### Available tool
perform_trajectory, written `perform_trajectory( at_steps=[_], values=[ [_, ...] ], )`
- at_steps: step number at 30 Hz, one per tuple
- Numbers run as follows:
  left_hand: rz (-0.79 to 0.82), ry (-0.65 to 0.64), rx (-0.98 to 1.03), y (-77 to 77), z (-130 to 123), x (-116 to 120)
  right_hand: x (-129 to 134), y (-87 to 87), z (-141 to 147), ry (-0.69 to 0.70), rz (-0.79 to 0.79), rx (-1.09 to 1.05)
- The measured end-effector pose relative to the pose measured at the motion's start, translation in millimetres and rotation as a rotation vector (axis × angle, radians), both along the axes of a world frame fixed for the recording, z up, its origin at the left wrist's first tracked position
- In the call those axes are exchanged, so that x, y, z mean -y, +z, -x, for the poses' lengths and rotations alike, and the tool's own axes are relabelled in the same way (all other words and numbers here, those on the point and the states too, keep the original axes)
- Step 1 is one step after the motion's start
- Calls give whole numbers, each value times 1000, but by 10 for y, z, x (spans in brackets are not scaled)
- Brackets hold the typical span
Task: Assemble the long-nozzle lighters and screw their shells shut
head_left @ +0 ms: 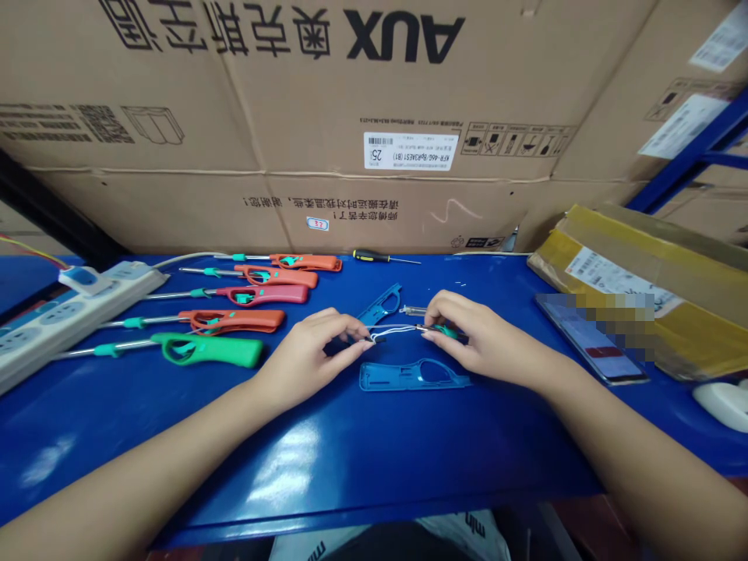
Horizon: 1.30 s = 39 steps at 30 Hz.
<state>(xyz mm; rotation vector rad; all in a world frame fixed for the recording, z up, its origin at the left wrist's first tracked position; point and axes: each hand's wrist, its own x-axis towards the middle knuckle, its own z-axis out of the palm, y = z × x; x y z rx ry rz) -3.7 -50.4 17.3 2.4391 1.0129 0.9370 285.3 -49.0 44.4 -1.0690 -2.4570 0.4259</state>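
Far left, long white plastic power strip (pixel 65 318). Left hand (pixel 319 348): thumb and fingertips pinched on small black piece (pixel 379 339); two thin white wires (pixel 397 329) run from it between the hands. Hollow blue plastic shell half (pixel 386 377) lies nearer. Right hand (pixel 482 336): fingertips closed around slim teal part (pixel 447 331).

The flat blue surface (pixel 327 460) looks glossy, the long blue plastic shell (pixel 381 378) nearest its front edge smooth, the brown cardboard box (pixel 315 101) matt
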Motion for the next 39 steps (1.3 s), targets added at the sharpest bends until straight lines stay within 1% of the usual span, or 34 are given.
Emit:
perform_trajectory(
  at_steps=[6,10,17,22,32,36,39],
  values=[
    [46,-4,30,-56,-15,-7,-25,-14,-17,32,17,-25],
    [55,1,36,-56,-14,-7,-23,0,-2,42,46,-23],
    [61,38,51,-42,-15,-19,-5,-17,-9,5,89,93],
    [56,75,92,-46,-20,-24,18,13,-8,-19,126,136],
    [102,116,136,-41,-30,-9,46,63,5,-6,213,144],
    [143,147,156,-54,-34,-17,33,62,3,-18,217,134],
    [164,133,175,-60,-33,-22,30,68,15,-32,210,108]
  ],
)
